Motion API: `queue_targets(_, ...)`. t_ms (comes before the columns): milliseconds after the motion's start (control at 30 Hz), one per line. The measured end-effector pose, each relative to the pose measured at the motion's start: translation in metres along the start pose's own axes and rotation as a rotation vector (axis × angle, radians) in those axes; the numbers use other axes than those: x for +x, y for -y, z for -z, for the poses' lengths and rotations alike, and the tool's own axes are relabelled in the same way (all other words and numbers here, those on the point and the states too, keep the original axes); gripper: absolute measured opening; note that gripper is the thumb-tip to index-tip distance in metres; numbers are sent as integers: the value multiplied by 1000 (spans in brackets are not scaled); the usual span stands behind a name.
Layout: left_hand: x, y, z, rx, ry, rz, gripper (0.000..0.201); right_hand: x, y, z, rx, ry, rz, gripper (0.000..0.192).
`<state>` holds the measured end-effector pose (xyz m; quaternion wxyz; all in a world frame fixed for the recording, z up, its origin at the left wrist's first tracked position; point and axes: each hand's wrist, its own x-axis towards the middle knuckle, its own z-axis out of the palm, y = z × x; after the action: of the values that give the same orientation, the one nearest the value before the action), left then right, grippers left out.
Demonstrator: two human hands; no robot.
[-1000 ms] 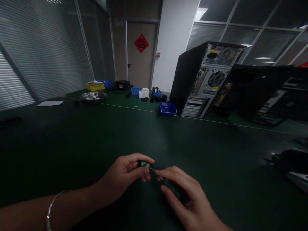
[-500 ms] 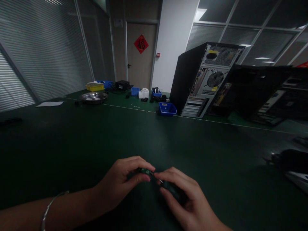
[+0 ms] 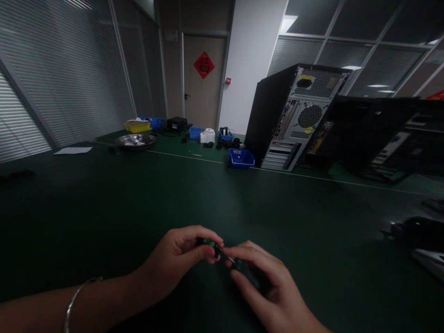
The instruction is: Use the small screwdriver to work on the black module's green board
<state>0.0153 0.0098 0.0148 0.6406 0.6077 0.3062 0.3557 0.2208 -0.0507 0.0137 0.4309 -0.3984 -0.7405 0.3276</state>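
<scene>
My left hand [image 3: 175,261] pinches a small green circuit part [image 3: 209,243] between thumb and fingers, low over the dark green table [image 3: 138,199]. My right hand [image 3: 265,284] grips a thin dark tool [image 3: 233,260], likely a small screwdriver, with its tip pointing at the part. The two hands nearly touch. A silver bracelet [image 3: 74,298] circles my left wrist. Most of the tool is hidden inside my right fist.
An open black computer tower [image 3: 291,115] stands at the back right beside more dark cases [image 3: 374,134]. A blue bin [image 3: 241,158], a metal bowl [image 3: 135,140], a yellow bin [image 3: 138,126] and small items line the far side. A dark device [image 3: 416,233] lies at right.
The part in my left hand has tilted flatter, its green face turning away. Both hands stay almost in place; the view shifted slightly.
</scene>
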Motion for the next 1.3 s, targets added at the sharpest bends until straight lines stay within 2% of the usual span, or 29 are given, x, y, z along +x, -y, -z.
queue_targets(100,2,3,3,53,-29,-70,14,-2,-3,0,-32,-28,-32,37)
queue_targets(167,3,5,3,50,-7,-76,15,-4,-5,-1,-60,-63,-51,37)
queue_targets(267,2,6,-1,-81,69,6,23,-5,-4,-1,-76,-61,-44,39)
queue_targets(400,1,8,-5,-232,91,67,31,-2,4,-1,-39,40,-12,34)
queue_targets(500,1,8,-6,-229,106,88,27,1,6,-1,-27,59,-24,30)
queue_targets(667,0,7,-5,-169,116,108,24,1,2,0,-32,12,-27,27)
queue_targets(1033,-1,7,-5,-95,136,75,25,1,3,-1,-37,17,-33,24)
queue_targets(1133,-2,5,-3,-1,132,57,20,1,3,-1,-42,17,-47,23)
queue_targets(1300,-5,-1,2,498,129,-46,12,0,2,-1,-45,-5,-39,27)
